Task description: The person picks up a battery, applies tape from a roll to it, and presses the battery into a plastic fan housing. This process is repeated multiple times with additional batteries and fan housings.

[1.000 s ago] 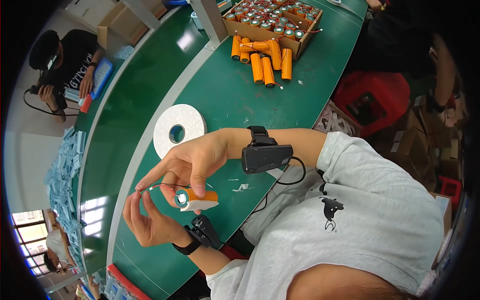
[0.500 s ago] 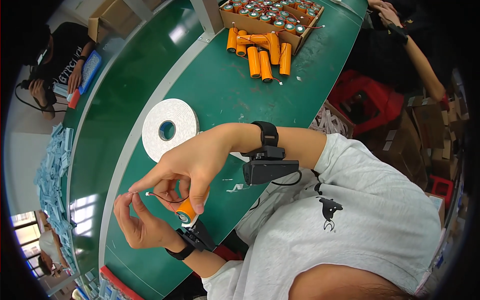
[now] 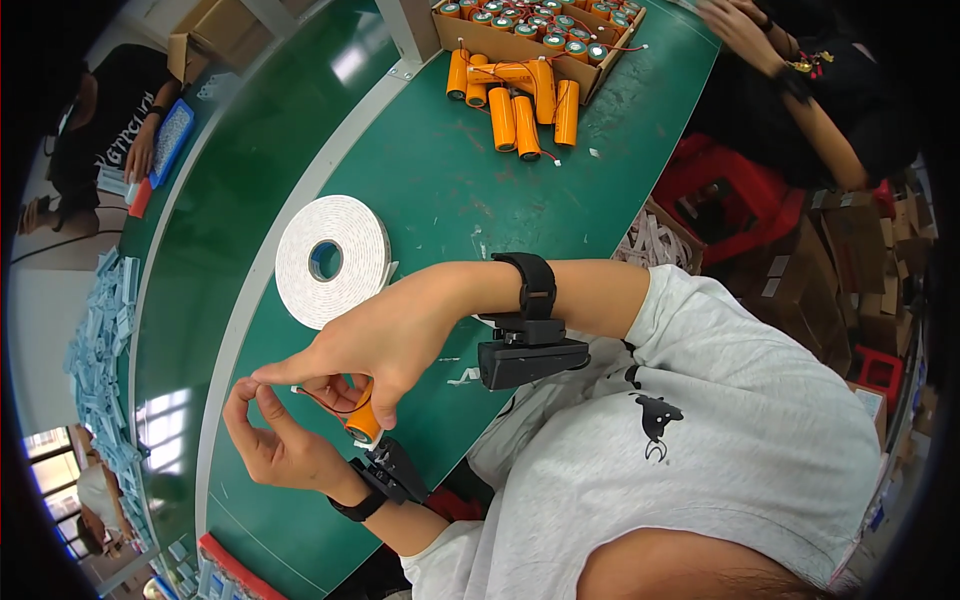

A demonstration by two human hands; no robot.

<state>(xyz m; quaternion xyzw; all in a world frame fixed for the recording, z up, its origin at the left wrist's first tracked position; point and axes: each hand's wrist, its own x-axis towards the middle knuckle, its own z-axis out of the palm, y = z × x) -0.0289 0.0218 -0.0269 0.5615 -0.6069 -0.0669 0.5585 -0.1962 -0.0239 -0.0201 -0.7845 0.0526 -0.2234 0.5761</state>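
Note:
My right hand is closed around an orange cylindrical battery, its end face tilted down toward my left wrist. Thin red and dark wires run from the battery to a small white connector. A bit of white shows beside the battery's lower end. The index finger of this hand reaches out and meets the fingertips of my left hand. The left thumb and index finger are pinched together; whatever lies between them is too small to make out. Just beyond my right hand lies a roll of white tape with a loose end.
Several orange batteries lie before a cardboard box packed with more, on the green table. Light-blue pieces are heaped at the left. Co-workers sit at far left and upper right. A red stool stands beside the table.
The battery has tilted and shifted slightly left in my right hand, so less of its end face shows. Both hands stay together. The upper-right co-worker's hands have moved.

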